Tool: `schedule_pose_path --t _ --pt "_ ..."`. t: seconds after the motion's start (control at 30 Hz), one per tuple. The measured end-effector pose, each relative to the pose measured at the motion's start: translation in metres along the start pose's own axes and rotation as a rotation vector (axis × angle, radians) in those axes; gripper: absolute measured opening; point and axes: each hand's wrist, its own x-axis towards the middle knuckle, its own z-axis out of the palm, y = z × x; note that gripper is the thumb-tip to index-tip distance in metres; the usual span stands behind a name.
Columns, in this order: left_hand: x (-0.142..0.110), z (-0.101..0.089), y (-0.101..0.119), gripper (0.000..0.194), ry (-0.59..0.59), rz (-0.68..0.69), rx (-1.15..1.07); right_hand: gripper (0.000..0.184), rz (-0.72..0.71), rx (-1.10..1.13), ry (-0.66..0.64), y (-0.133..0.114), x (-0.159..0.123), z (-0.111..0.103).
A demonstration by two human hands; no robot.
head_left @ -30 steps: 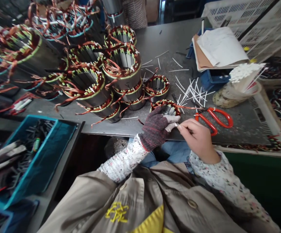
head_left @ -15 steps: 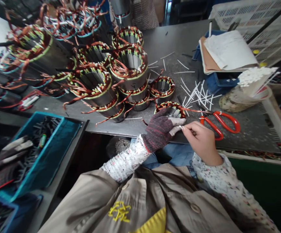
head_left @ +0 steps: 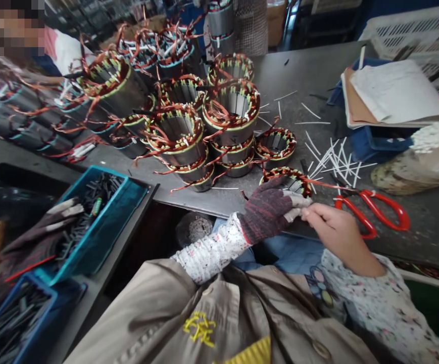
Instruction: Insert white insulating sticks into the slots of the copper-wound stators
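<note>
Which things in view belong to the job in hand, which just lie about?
Likely in the job:
copper-wound ring by left hand and right hand
red-handled scissors
loose white strips

Probably just lying about:
glove on teal bin
white paper

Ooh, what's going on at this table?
A person has both hands close together at the edge of the table. The gloved left hand partly hides a copper-wound ring, and its fingers meet those of the bare right hand. Anything pinched there is too small to make out. Red-handled scissors and scattered white strips lie to the right, and stacks of similar rings stand to the left.
</note>
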Motion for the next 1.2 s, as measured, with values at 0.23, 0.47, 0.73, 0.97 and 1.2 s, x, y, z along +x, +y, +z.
schedule_pose_path --t 0.23,0.47,0.73,0.97,1.2 --pt "0.001 -0.004 0.007 0.034 0.067 -0.042 -0.036 0.065 0.257 0.416 0.056 -0.007 -0.022 -0.015" --pt "0.003 -0.003 0.010 0.030 0.006 -0.010 0.010 0.039 0.152 0.729 0.106 -0.012 -0.042 -0.014" --pt "-0.004 -0.005 -0.004 0.040 0.061 0.128 0.027 0.030 0.082 0.784 -0.017 -0.004 -0.020 -0.012" --pt "-0.009 0.000 -0.002 0.024 0.220 0.146 0.057 0.048 0.228 0.891 0.029 -0.011 -0.030 -0.009" --pt "-0.009 0.017 0.007 0.022 0.243 0.127 0.071 0.037 0.173 0.981 0.244 -0.029 -0.013 -0.019"
